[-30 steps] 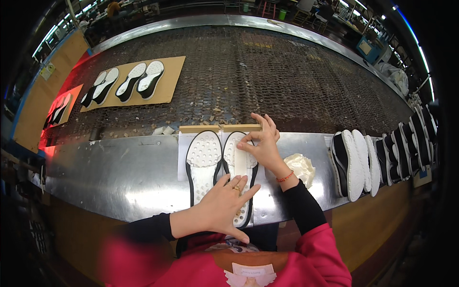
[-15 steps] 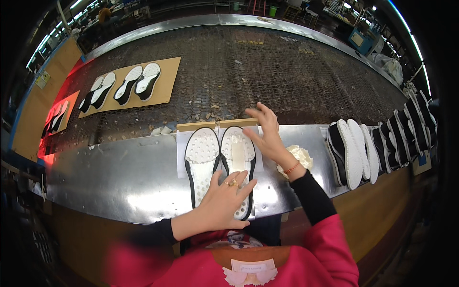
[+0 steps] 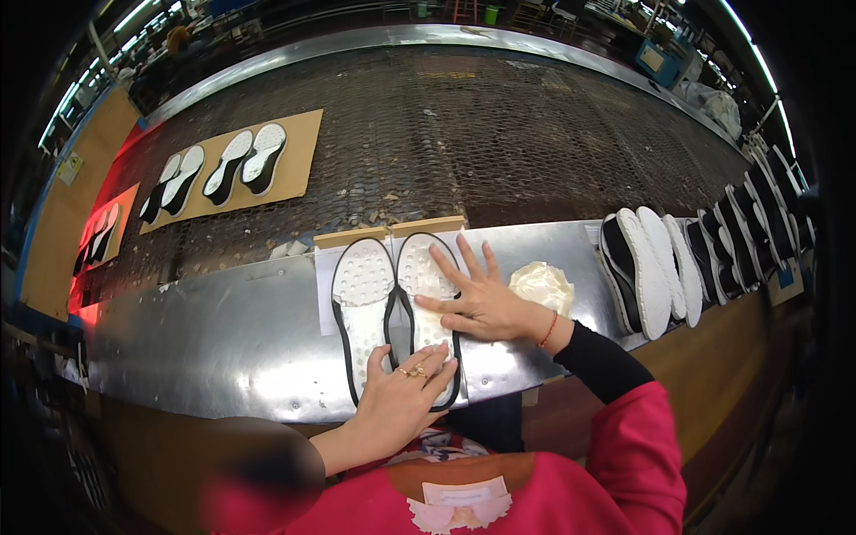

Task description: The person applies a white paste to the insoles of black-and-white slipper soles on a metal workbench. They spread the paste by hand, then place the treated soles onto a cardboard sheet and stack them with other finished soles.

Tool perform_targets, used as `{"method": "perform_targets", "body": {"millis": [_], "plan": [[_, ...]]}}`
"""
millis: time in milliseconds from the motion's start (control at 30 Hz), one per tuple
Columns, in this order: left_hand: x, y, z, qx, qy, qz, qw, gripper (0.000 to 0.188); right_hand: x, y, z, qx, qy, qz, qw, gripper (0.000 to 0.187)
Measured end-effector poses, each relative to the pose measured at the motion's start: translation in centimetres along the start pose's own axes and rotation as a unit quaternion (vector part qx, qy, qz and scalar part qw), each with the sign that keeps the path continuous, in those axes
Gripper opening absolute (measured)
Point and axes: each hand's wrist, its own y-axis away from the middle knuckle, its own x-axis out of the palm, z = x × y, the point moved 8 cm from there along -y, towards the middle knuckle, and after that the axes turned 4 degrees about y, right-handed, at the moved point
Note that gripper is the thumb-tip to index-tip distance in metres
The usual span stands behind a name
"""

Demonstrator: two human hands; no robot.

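Two shoe soles, white inside with black rims and dimpled surfaces, lie side by side before me, toes pointing away. My left hand (image 3: 399, 390) rests on the heel end of the right-hand sole (image 3: 415, 262), its fingers apart and a ring on one finger. Across that sole's front and middle spreads my right hand (image 3: 481, 304), fingertips on the white surface and nothing gripped. Neither hand touches the front of the left-hand sole (image 3: 364, 275). A crumpled cream paper (image 3: 542, 285) lies just beyond my right wrist.
Under the soles is a metal ledge (image 3: 232, 334), with a dark mesh conveyor (image 3: 499, 134) beyond it. On the mesh at left, a cardboard sheet (image 3: 299, 169) carries several soles; a smaller one sits in red light. Stacked soles (image 3: 655, 272) line the right.
My right hand has come down from beyond the toe onto the sole's middle. A pale strip seen on that sole earlier no longer shows clearly. My left hand stays at the heel.
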Motion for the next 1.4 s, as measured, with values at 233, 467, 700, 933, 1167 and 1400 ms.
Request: {"method": "perform_targets", "body": {"millis": [233,467,700,933,1167,1400], "plan": [[-1.0,-0.5,-0.1,0.029,-0.006,-0.002,1.0,0.067,-2.5,4.1,2.7,0.045,-0.117,-0.032,0.992,0.043],[-0.4,-7.8,-0.7,0.101,0.041,0.05,0.993,0.072,-6.9,12.6,-6.9,0.294,-0.072,-0.337,0.892,0.011],[5.3,-13.7,-3.5,0.105,-0.047,0.061,0.991,0.075,-4.8,10.4,-9.2,0.282,-0.102,-0.26,0.918,0.011],[5.5,-13.5,-4.0,0.094,-0.085,0.054,0.99,0.079,-4.4,9.8,-9.1,0.268,-0.125,-0.278,0.914,0.009],[5.7,-13.2,-3.6,0.084,-0.08,0.037,0.993,0.075,-4.0,9.2,-10.3,0.32,-0.193,-0.235,0.897,0.006],[5.6,-13.5,-3.2,0.065,-0.04,0.063,0.995,0.075,-3.7,11.2,-9.8,0.228,-0.228,-0.276,0.905,0.006]]}}
